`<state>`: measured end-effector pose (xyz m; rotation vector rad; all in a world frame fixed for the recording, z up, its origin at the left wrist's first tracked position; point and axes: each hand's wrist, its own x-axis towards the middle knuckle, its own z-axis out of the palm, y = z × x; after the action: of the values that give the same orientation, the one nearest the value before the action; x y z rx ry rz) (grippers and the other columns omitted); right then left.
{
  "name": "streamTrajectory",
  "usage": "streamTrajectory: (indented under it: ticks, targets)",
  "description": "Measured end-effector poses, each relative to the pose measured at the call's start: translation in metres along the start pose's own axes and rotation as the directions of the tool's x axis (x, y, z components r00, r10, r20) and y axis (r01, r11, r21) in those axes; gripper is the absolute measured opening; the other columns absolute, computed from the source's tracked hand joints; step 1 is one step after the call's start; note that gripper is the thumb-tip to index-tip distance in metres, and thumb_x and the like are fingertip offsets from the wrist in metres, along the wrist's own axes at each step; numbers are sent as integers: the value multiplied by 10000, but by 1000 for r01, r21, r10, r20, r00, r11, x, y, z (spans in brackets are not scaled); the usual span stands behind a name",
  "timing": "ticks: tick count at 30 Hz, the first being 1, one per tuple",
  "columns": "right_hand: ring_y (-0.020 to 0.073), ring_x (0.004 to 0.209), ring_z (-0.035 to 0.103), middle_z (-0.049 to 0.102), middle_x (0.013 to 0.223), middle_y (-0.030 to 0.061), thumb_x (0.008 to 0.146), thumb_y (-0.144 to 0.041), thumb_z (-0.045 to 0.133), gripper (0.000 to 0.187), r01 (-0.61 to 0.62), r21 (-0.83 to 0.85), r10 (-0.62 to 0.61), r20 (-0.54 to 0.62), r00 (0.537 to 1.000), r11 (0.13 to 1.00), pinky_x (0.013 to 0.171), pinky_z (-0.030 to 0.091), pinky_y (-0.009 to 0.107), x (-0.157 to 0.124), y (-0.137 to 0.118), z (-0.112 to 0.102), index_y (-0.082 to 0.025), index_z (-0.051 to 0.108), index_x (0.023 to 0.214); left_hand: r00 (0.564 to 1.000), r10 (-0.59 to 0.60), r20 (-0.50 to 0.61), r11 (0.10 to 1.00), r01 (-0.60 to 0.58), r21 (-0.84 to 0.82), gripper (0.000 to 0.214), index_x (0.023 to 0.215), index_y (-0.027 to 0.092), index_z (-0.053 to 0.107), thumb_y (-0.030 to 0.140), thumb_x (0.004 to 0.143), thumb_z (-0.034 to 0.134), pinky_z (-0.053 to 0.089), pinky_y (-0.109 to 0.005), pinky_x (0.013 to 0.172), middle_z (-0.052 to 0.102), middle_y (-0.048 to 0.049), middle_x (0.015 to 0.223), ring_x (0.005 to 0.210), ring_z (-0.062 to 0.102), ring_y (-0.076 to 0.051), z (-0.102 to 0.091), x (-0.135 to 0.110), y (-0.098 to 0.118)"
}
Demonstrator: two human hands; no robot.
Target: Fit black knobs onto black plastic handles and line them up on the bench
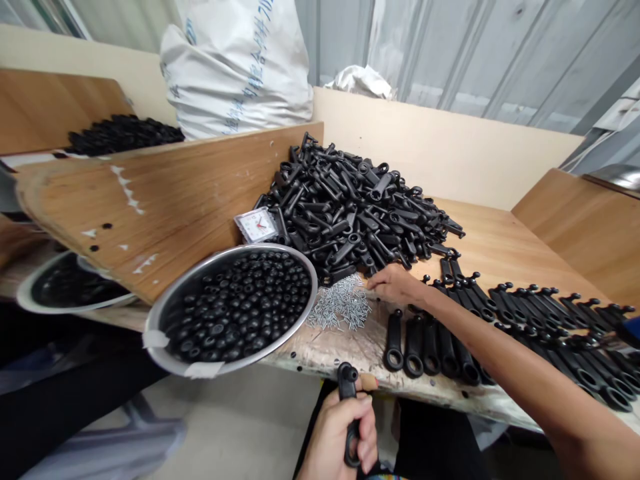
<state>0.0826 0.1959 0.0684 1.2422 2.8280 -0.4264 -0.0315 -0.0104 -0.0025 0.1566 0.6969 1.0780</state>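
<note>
My left hand [340,430] is low at the front, below the table edge, with its fingers wrapped round a black plastic handle [349,393] held upright. My right hand [395,285] reaches across the wooden table [500,247] to a small heap of silver screws [340,308], its fingers curled together at the heap's right edge. I cannot make out whether a screw is between the fingertips. Behind the screws lies a big pile of black handles [355,210]. Several more handles [435,347] lie in rows under and right of my right forearm.
A steel bowl [160,313] of small black knobs overhangs the table's front left. A small white clock [257,225] stands behind it. A tilted wooden board [150,193] divides off the left side, with another bowl [30,300] beneath. A white sack [240,60] stands at the back.
</note>
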Motion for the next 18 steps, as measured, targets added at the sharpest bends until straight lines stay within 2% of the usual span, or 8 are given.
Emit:
streamTrajectory:
  ticks: [4, 6, 8, 12, 15, 16, 18]
  targets:
    - [111, 693, 605, 670, 772, 20, 769, -107, 430, 264, 97, 271, -80, -73, 994, 958, 602, 458, 181, -43, -24, -12, -115, 666, 889, 997, -53, 59, 996, 57, -74, 158, 868, 147, 529, 170, 722, 476, 198, -182, 326, 379, 55, 444, 335, 278, -53, 19, -4, 0]
    - [107, 692, 594, 658, 756, 23, 766, -112, 460, 208, 204, 465, -140, -170, 976, 861, 631, 461, 191, -68, -40, -13, -113, 661, 816, 992, -80, 101, 991, 90, -101, 87, 783, 143, 526, 159, 725, 463, 199, -194, 328, 382, 48, 456, 339, 288, -57, 31, -7, -2]
    - [100, 669, 579, 639, 730, 22, 768, -106, 476, 173, 330, 545, -191, -297, 936, 771, 633, 451, 196, -90, -51, -11, -121, 648, 778, 988, -104, 117, 987, 118, -112, 77, 663, 138, 490, 154, 729, 453, 202, -201, 332, 377, 39, 465, 345, 303, -57, 42, -9, -4]
    - [107, 674, 561, 621, 727, 38, 793, -86, 440, 191, 491, 333, -305, -477, 824, 805, 641, 432, 212, -119, -56, 0, -135, 624, 799, 987, -139, 84, 986, 146, -85, 200, 549, 141, 416, 167, 745, 443, 206, -206, 340, 355, 32, 453, 343, 302, -53, 59, -11, -12]
    - [125, 685, 549, 616, 704, 54, 766, -53, 403, 213, 479, 109, -350, -546, 761, 871, 658, 424, 230, -142, -58, 5, -127, 602, 760, 988, -154, 17, 988, 153, 10, 245, 528, 145, 402, 198, 753, 482, 215, -207, 344, 342, 34, 441, 339, 279, -49, 63, -14, -24]
    - [126, 674, 541, 609, 690, 49, 753, -49, 394, 215, 444, 28, -360, -540, 760, 895, 644, 419, 229, -150, -60, 6, -131, 592, 736, 987, -159, -17, 985, 160, 69, 269, 524, 147, 398, 225, 758, 504, 225, -209, 347, 344, 34, 442, 340, 273, -48, 63, -14, -28]
    - [136, 691, 531, 602, 697, 26, 738, -93, 436, 151, 336, -128, -358, -435, 826, 933, 626, 410, 233, -165, -62, 4, -151, 571, 704, 971, -205, -120, 941, 229, 247, 294, 526, 151, 417, 275, 755, 553, 265, -222, 355, 335, 36, 424, 349, 284, -59, 65, -11, -33]
